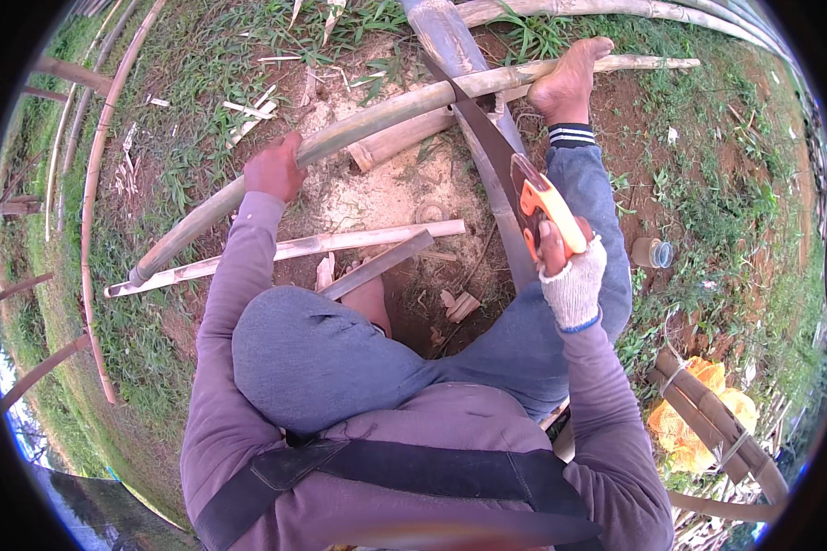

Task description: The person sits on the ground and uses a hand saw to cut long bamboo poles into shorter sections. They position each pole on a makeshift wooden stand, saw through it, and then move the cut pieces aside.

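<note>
A long green-brown bamboo pole [368, 121] slants across the view, from near left to far right. My bare left hand [276, 169] is wrapped round it left of the middle. In my right hand [574, 271], which wears a white knit glove, is the orange handle of a hand saw [490, 135]. Its dark blade lies across the pole, right of the middle. The blade's far tip reaches past the pole. My bare right foot [560, 87] rests on the pole beyond the blade. Under the pole runs a thick grey bamboo log [441, 35].
A short bamboo piece [400, 140] lies by the log, over pale sawdust. Split bamboo [331, 242] and a flat greyish strip [381, 264] lie near my left foot. On the right are a glass jar [651, 253] and an orange mesh bag [698, 418]. A pole fence [92, 193] stands left.
</note>
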The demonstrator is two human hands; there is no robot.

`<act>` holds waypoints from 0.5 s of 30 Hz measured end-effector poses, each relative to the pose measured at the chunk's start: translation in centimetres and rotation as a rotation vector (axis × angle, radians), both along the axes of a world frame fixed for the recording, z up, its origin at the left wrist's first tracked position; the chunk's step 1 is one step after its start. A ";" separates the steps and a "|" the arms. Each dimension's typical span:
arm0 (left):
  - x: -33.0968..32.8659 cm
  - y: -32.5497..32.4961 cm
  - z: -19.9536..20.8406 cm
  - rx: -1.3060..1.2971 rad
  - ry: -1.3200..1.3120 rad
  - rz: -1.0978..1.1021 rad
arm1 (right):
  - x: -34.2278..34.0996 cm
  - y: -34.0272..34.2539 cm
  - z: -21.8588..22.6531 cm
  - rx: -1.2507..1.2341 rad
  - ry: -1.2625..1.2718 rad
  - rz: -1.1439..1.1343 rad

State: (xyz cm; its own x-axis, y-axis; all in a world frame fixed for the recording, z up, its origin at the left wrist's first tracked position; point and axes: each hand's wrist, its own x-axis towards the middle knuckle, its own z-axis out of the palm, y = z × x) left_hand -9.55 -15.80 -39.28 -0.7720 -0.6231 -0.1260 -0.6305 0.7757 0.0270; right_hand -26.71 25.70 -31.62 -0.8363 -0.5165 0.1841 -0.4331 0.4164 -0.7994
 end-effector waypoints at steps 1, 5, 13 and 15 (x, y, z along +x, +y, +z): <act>0.0 0.0 0.0 0.004 0.005 0.009 | 1.6 2.2 1.3 -0.037 -0.257 -0.082; -0.2 -0.2 -1.0 0.018 0.073 -0.021 | -0.3 0.6 -2.1 -0.007 -0.046 -0.011; -1.8 -0.5 -0.2 0.013 0.054 -0.012 | -3.8 -8.4 -1.7 0.038 0.135 -0.096; -0.3 -0.3 -1.4 0.020 0.008 0.029 | -1.4 -2.6 -3.4 -0.027 0.297 0.054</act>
State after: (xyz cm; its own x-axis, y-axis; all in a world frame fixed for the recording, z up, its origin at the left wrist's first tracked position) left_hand -9.88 -16.07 -40.64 -0.7548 -0.6423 -0.1327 -0.6522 0.7566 0.0476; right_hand -28.08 23.07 -35.06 -0.7156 -0.5499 0.4307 -0.6701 0.3667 -0.6453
